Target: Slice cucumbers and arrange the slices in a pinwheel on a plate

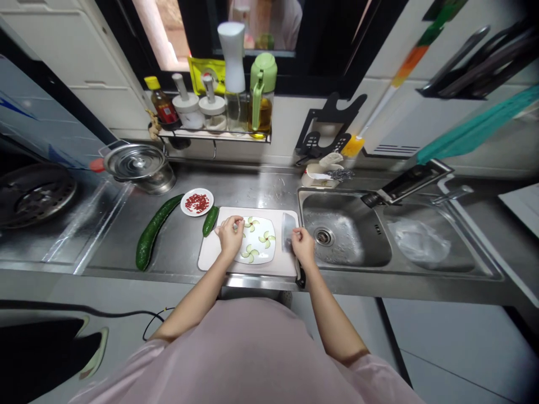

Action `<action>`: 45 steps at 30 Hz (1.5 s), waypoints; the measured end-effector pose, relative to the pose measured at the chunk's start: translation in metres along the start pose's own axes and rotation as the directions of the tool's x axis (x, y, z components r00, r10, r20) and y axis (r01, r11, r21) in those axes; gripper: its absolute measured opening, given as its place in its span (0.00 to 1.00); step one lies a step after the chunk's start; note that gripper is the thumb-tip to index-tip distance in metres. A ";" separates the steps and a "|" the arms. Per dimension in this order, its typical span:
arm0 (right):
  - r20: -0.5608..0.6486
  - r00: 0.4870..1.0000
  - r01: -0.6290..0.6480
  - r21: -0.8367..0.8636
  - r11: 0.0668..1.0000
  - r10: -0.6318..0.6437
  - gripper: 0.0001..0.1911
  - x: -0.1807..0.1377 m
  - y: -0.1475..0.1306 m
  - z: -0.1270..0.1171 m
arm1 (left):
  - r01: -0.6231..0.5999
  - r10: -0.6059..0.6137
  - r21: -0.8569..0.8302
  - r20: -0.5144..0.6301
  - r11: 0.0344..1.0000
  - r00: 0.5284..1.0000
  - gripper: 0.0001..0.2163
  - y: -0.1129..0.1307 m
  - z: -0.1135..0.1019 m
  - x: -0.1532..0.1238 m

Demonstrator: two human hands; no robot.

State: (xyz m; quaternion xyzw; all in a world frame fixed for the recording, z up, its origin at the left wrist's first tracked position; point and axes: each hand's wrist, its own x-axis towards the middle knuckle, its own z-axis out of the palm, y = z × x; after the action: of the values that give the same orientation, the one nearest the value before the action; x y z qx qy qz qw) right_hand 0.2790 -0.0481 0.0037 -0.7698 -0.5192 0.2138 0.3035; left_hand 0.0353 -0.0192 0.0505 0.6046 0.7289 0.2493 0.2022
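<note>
Head view: left hand (229, 235) bent over plate (270, 256), fingers pinched narrow on cucumber slice (240, 223) at far left corner. Right hand (302, 244) gripped knife (288, 227), blade on board (209, 256), right of plate.

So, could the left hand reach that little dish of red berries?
Probably yes: the left hand is at the left edge of the white plate, and the dish of red berries lies close beyond it; only a low cucumber piece lies between.
</note>
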 end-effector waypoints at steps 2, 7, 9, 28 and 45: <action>-0.044 0.999 -0.017 0.036 0.999 0.018 0.16 -0.001 0.007 -0.006 | 0.017 -0.018 -0.018 -0.043 1.000 0.999 0.12 -0.006 -0.006 -0.002; -0.105 0.994 -0.011 0.084 0.996 0.020 0.17 0.000 0.013 -0.017 | 0.058 -0.062 -0.039 -0.121 0.998 0.991 0.12 -0.027 -0.013 -0.002; -0.116 0.993 -0.014 0.104 0.994 0.026 0.18 0.000 0.012 -0.019 | 0.085 -0.090 -0.040 -0.142 0.996 0.986 0.12 -0.036 -0.015 0.001; -0.149 0.988 -0.017 0.151 0.988 0.040 0.20 -0.004 0.016 -0.023 | 0.387 -0.364 0.221 -0.140 0.895 0.921 0.11 -0.147 -0.062 0.117; -0.131 0.990 -0.036 0.134 0.990 0.054 0.24 -0.007 0.024 -0.016 | 0.289 -0.326 0.459 0.000 0.840 0.946 0.14 -0.152 -0.052 0.157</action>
State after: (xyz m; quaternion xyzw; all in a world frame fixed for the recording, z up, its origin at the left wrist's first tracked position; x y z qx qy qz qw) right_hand 0.3029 -0.0654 -0.0007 -0.7724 -0.4647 0.2021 0.3829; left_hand -0.1435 0.1067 0.0003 0.5194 0.8458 0.0129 0.1213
